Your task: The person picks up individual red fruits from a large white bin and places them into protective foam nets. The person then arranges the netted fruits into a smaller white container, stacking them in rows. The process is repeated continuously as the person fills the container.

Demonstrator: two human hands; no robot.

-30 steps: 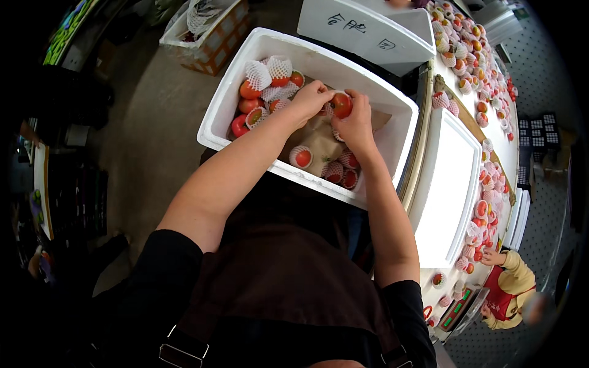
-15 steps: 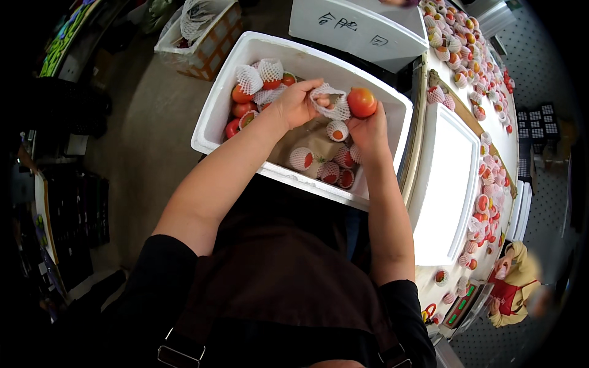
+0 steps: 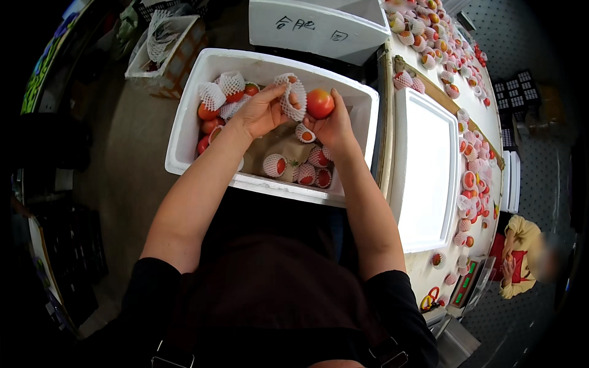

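Note:
Over a white foam box (image 3: 184, 126), my left hand (image 3: 261, 115) holds a white foam net sleeve (image 3: 295, 103), its fingers inside and spreading it. A bare red tomato (image 3: 320, 104) rests in my right hand (image 3: 336, 130), close beside the sleeve but not in it. Below my hands, several netted tomatoes (image 3: 275, 164) lie on the brown paper lining (image 3: 262, 149). More tomatoes, some bare (image 3: 207, 113) and some under loose white nets (image 3: 211, 96), fill the box's left end.
A second foam box (image 3: 313, 37) stands beyond. On the right, a white foam lid (image 3: 426, 172) lies on a table with many netted tomatoes (image 3: 469, 180) and a scale (image 3: 469, 283). A co-worker (image 3: 518, 257) stands past it. Back left is a taped box (image 3: 165, 73) of nets.
The whole view has shifted, moving the box left and down in the picture. The sleeve has turned more upright and looks stretched longer; the tomato is still in my right hand.

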